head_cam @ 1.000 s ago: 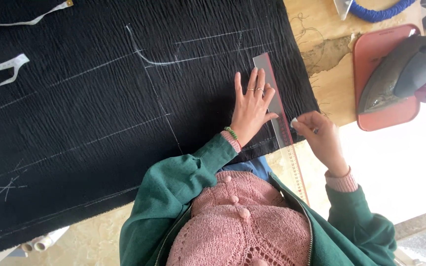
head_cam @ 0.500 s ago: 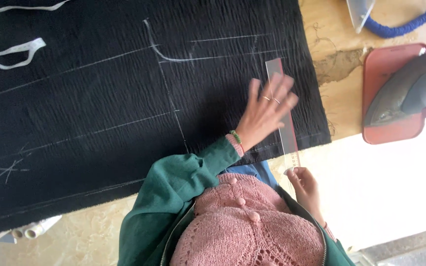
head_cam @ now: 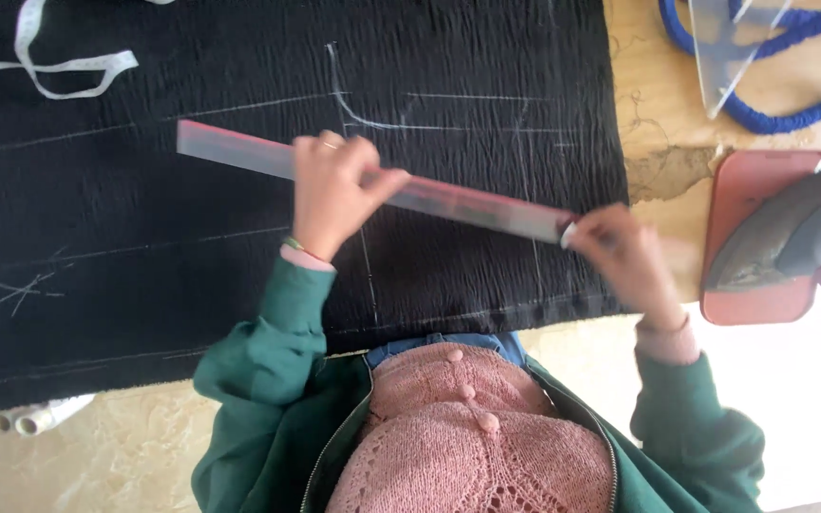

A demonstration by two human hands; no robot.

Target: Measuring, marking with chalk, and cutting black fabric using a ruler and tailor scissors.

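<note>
Evidently to bridge chalk lines, both hands — left hand [head_cam: 334, 190], right hand [head_cam: 620, 256] — keep fingers clamped on the long translucent pink-edged plastic ruler [head_cam: 458, 198] across crinkled black fabric [head_cam: 144, 237].

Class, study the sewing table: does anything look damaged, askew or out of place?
Yes. The wooden tabletop has a worn, peeling patch just right of the black fabric. The clear ruler, held by the left hand and right hand, lies slanted across the chalk lines.
</note>
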